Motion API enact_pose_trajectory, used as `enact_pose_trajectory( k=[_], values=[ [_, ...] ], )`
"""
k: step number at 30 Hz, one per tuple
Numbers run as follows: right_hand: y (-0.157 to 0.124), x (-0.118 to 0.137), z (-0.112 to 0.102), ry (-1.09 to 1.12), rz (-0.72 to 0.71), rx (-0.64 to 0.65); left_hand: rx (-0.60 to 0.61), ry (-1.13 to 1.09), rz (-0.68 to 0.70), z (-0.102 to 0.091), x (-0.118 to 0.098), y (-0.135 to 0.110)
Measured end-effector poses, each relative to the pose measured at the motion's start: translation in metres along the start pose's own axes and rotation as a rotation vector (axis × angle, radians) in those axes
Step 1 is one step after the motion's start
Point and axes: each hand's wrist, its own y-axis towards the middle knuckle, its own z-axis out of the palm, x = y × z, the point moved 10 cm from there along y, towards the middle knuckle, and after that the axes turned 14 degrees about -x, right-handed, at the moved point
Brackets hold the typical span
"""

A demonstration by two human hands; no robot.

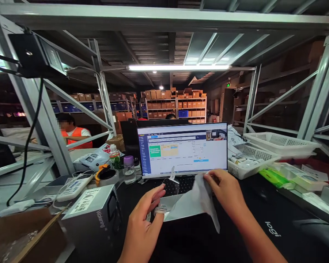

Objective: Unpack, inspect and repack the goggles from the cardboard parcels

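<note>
My left hand (143,219) is low in the middle, its thumb and fingers pinched on a small clear plastic piece (161,210). My right hand (225,191) is beside it and grips the upper corner of a grey plastic mailer bag (193,204), which hangs over the black desk mat (263,223). Both hands are just in front of a keyboard (181,184) and a lit monitor (182,149). A thin clear strip (172,174) sticks up between the hands.
A grey box (91,215) and an open cardboard carton (19,233) lie at the left. Bottles (128,168), a tape dispenser (105,173) and white baskets (265,149) flank the screen. A person in an orange vest (75,133) sits behind the metal racking (52,120).
</note>
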Motion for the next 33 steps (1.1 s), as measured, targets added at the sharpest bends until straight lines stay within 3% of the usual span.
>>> enact_pose_trajectory(
  k=[2,4,8,10,13,17,19,21,23,25,27,29,31,33],
  values=[
    [0.009,0.002,-0.014,-0.298,-0.139,-0.135,0.019,0.036,0.03,-0.001,-0.003,0.001],
    [0.013,0.001,-0.018,-0.504,-0.176,-0.141,0.047,0.078,0.078,-0.002,-0.006,0.002],
    [0.006,-0.027,-0.017,-0.64,0.077,0.082,0.126,0.148,0.159,-0.001,-0.01,0.0],
    [0.003,-0.03,-0.017,-0.475,0.14,0.093,0.149,0.171,0.163,0.0,-0.011,0.0],
    [0.004,-0.03,-0.01,0.012,0.247,0.024,0.161,0.185,0.154,0.001,-0.011,-0.002],
    [-0.001,-0.04,0.005,0.65,0.561,-0.161,0.179,0.193,0.186,0.009,-0.013,-0.009],
    [-0.007,-0.031,0.004,0.769,0.562,-0.273,0.188,0.203,0.222,0.013,-0.015,-0.012],
    [-0.017,-0.013,-0.004,0.773,0.483,-0.345,0.205,0.212,0.261,0.017,-0.016,-0.016],
    [-0.029,0.012,-0.008,0.759,0.361,-0.318,0.221,0.221,0.279,0.02,-0.016,-0.018],
    [-0.039,0.048,-0.007,0.744,0.136,-0.159,0.23,0.22,0.279,0.021,-0.016,-0.018],
    [-0.05,0.086,0.0,0.693,-0.177,0.07,0.225,0.205,0.277,0.02,-0.017,-0.016],
    [-0.061,0.106,0.007,0.622,-0.442,0.236,0.206,0.191,0.284,0.018,-0.018,-0.013],
    [-0.064,0.11,0.014,0.6,-0.567,0.318,0.184,0.181,0.293,0.016,-0.019,-0.011],
    [-0.063,0.109,0.02,0.664,-0.565,0.346,0.167,0.164,0.281,0.015,-0.017,-0.01]
  ],
)
